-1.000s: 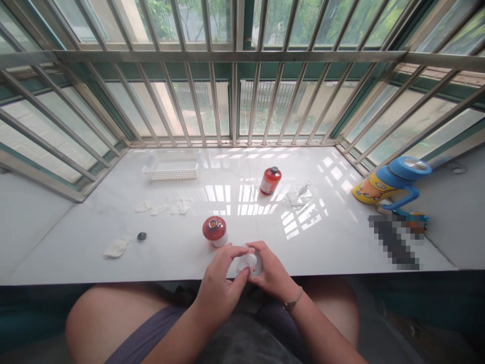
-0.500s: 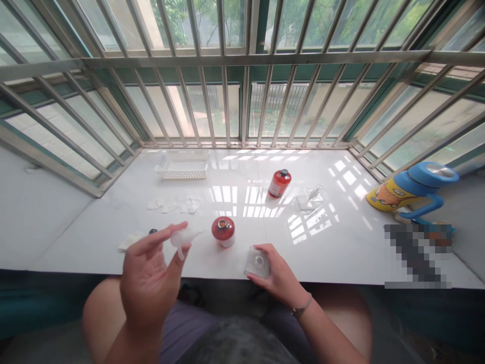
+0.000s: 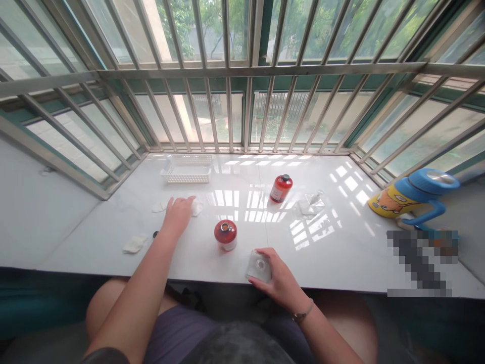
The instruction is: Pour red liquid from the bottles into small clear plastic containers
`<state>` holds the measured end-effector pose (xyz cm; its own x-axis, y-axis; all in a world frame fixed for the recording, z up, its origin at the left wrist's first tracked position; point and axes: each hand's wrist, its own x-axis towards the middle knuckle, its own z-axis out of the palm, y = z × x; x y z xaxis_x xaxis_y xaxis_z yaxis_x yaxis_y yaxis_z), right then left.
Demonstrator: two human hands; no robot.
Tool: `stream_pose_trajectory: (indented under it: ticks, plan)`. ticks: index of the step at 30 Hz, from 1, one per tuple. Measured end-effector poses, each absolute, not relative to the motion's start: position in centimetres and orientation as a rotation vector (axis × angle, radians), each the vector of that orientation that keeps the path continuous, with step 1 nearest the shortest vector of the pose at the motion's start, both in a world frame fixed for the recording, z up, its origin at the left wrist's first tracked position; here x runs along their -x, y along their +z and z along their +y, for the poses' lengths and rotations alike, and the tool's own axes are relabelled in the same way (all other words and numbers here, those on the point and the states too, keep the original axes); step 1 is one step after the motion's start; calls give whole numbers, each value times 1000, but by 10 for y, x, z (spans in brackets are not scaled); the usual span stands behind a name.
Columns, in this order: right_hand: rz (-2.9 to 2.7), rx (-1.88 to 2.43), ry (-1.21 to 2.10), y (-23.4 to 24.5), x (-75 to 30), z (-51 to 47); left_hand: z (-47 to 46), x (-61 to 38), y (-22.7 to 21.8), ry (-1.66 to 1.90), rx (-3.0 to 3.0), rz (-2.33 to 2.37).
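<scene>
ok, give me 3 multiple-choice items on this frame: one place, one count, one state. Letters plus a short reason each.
1. Where is the left hand?
A. on the white pads behind the open bottle
B. on the blue jug
C. in the basket

2. How many red bottles stand on the sill?
A. one
B. two
C. three

3. What is the state of the near red bottle?
A. capped
B. tipped over
C. upright with an open mouth

Answers:
1 A, the fingers rest flat on the pads, far from the blue jug and short of the basket.
2 B, the near one plus the capped red bottle.
3 C, its mouth shows from above.
</scene>
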<state>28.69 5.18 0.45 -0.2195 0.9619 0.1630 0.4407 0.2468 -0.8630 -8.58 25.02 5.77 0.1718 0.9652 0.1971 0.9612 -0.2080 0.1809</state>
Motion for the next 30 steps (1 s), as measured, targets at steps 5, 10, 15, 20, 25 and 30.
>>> stream_pose_trajectory:
  ticks: [5, 10, 15, 20, 25, 30]
  plan:
    - [-1797, 1279, 916, 3, -287, 53, 250, 83, 60, 478, -2317, 1905]
    - [-1788, 1271, 915, 6, -287, 52, 205, 66, 78, 852, -2070, 1743]
    - [-1839, 1289, 767, 8, -287, 62, 154, 29, 79, 924, -1777, 1316]
    - [-1852, 1448, 453, 6, -281, 88, 138, -10, 68, 858, -1632, 1433]
    - [-1855, 1445, 295, 17, -278, 90, 135, -25, 65, 938, -1564, 1514]
    - [-1786, 1334, 264, 42, -273, 57, 114, -26, 80, 1003, -1600, 1634]
